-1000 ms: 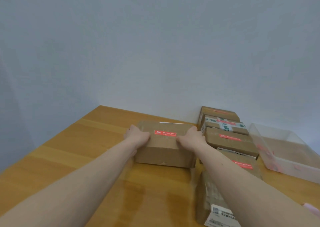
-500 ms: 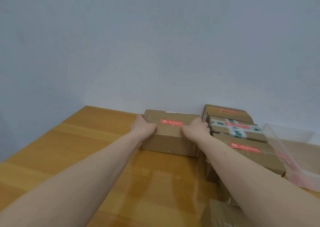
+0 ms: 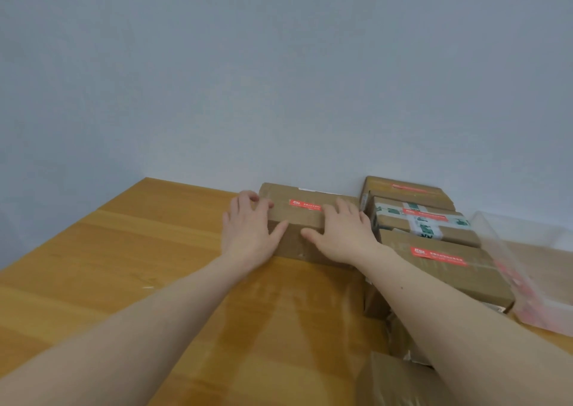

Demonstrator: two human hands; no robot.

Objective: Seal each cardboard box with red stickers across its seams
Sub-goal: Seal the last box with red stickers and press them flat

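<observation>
Box (image 3: pixel 305 219), stickered: your left hand (image 3: pixel 248 229) and right hand (image 3: pixel 341 235) flank it, fingers spread flat, gripping nothing; long axis left-right.

Soft, even, fairly dim light fills the scene, with no single bright source visible. The pale blue-grey wall (image 3: pixel 279 64) is flatly lit and darkens slightly toward the far left corner. The wooden table (image 3: pixel 124 266) carries a dull sheen, and faint, blurred reflections of the forearms show on its near surface. Shadows are weak and soft-edged, deepest under the cardboard box (image 3: pixel 297 219) and between the stacked boxes (image 3: pixel 434 235) at right. Wide-angle distortion bends the table edges and stretches the arms at the near corners. The clear plastic bin (image 3: pixel 527 266) at right looks smeared, and fine print is not sharp.
</observation>
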